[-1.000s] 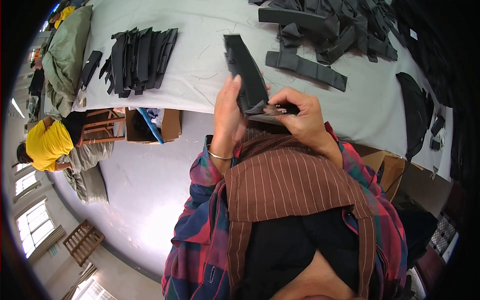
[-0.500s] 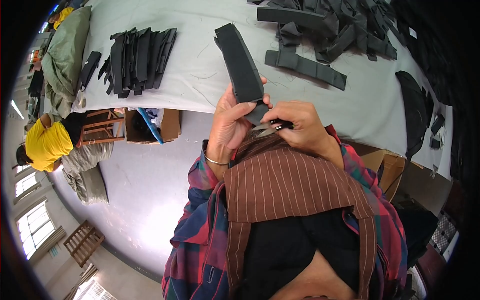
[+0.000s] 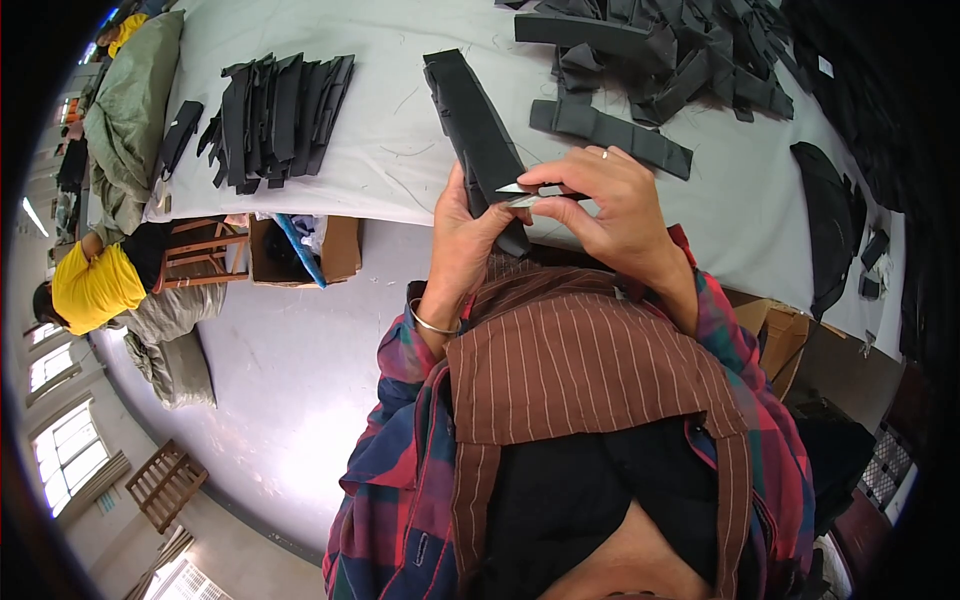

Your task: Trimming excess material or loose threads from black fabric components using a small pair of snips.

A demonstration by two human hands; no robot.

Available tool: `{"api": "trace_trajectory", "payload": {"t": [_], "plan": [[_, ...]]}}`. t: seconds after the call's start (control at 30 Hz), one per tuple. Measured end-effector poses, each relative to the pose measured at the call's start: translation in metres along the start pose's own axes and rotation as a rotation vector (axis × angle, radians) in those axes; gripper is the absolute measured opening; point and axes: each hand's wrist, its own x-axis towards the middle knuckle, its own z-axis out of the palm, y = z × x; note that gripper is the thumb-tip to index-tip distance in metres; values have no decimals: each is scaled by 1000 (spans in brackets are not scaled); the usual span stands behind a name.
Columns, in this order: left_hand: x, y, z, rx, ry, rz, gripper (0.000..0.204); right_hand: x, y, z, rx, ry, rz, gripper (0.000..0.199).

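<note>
My left hand (image 3: pixel 468 240) grips the near end of a long black fabric strip (image 3: pixel 472 125), which points away over the white table (image 3: pixel 400 160). My right hand (image 3: pixel 610 205) holds small metal scissors (image 3: pixel 528 194), their blades against the strip's right edge close to my left thumb. A ring sits on my right hand and a bangle on my left wrist. Both hands are in front of my chest, above a brown striped apron.
A row of black strips (image 3: pixel 275 115) lies at the table's left, a loose heap of black pieces (image 3: pixel 660 60) at the far right, one strip (image 3: pixel 610 135) close to my right hand. A cardboard box (image 3: pixel 305 250) stands under the table. A person in yellow (image 3: pixel 95 285) sits at left.
The strip has tilted from nearly upright to pointing away over the table. My right hand has brought the scissors up against its edge.
</note>
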Motion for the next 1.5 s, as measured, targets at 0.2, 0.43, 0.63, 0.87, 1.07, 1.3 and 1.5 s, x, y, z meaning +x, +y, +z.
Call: {"api": "trace_trajectory", "payload": {"t": [0.2, 0.43, 0.63, 0.87, 1.07, 1.3, 1.5], "plan": [[0, -1, 1, 41, 26, -13, 34, 6, -1, 2, -108, -1, -83, 17], [1, 3, 1, 36, 15, -49, 32, 7, 3, -4, 69, 15, 51, 18], [-1, 4, 6, 47, 13, -119, 31, 1, 10, 6, 287, -58, 129, 27], [-3, 14, 15, -139, -129, -217, 35, 8, 13, 9, 555, 122, 153, 7], [7, 9, 13, 225, 151, 190, 44, 10, 15, 11, 737, 170, 512, 13], [11, 20, 4, 225, -61, -258, 32, 5, 16, 22, 983, 190, 655, 14], [7, 12, 10, 115, 18, -178, 25, 5, 15, 22, 889, 142, 587, 14]]}}
